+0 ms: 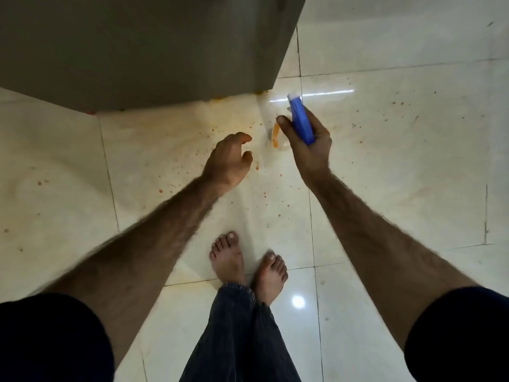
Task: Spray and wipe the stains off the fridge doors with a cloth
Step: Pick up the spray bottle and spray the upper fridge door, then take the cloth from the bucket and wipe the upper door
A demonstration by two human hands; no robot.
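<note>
Spray bottle [300, 119] being gripped by right hand [309, 139], fingers wrapped round it, held above stained floor [385, 161] near fridge [137, 51] corner. Left hand [228, 161] being held empty, fingers loosely curled, apart from bottle.

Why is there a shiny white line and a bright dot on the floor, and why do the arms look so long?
Head view: the streak and dot are glare, probably lamps mirrored in the glossy floor tiles; the wide-angle lens stretches the arms towards the frame's edges; the fridge looks dim and slightly soft; the right hand holding the spray bottle stays fairly sharp.
</note>
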